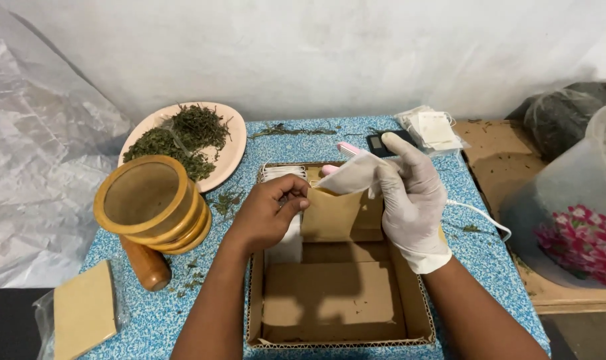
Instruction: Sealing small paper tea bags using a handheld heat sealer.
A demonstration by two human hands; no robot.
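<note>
My bare left hand (266,217) pinches the open top edge of a small brown paper pouch (331,215) held upright over a shallow cardboard box (396,320). My right hand (413,197), in a white glove, holds a pale filter bag (353,175) whose lower end sits at the pouch's mouth. A stack of white filter bags (283,175) stands at the box's far left corner.
A wooden mortar (149,200) lies tilted with a pestle (146,267) below it. A pink plate of dried green herbs (189,137) sits behind. A small scale (386,142), more bags (436,130), a brown pouch stack (83,313) and a floral plastic container (576,207) surround the blue cloth.
</note>
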